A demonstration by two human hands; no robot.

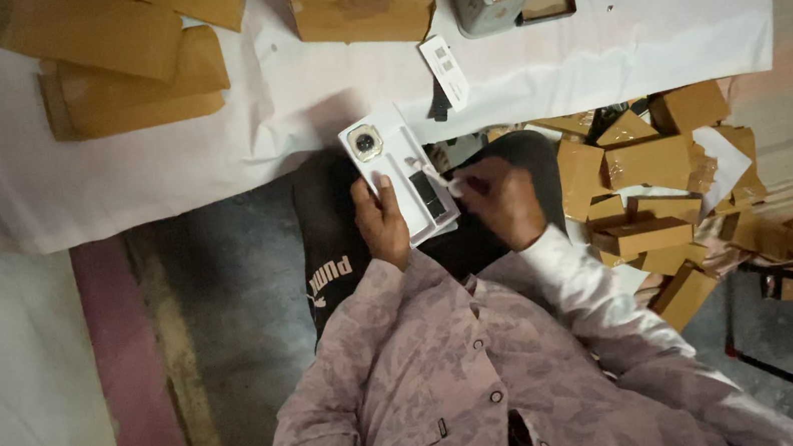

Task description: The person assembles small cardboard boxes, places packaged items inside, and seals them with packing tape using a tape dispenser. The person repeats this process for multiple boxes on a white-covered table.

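Seen from above, seated at a table edge draped in white cloth (109, 178). Left hand (380, 223) clamped around the lower end of a white insert tray (400, 172), thumb laid flat along its face. Tray long and narrow, its long axis running diagonally from upper left to lower right, tilted over the lap. Round gold smartwatch face (365, 142) seated at the far upper end; dark strap piece (427, 195) in a slot nearer the hands. Right hand (505, 202) just beside the tray's lower right edge, fingers pinched together on a small white piece (457, 185), exact kind too small to tell. Heap of small brown cartons (662, 210) on the floor to the right; larger brown boxes (119, 55) on the cloth above.
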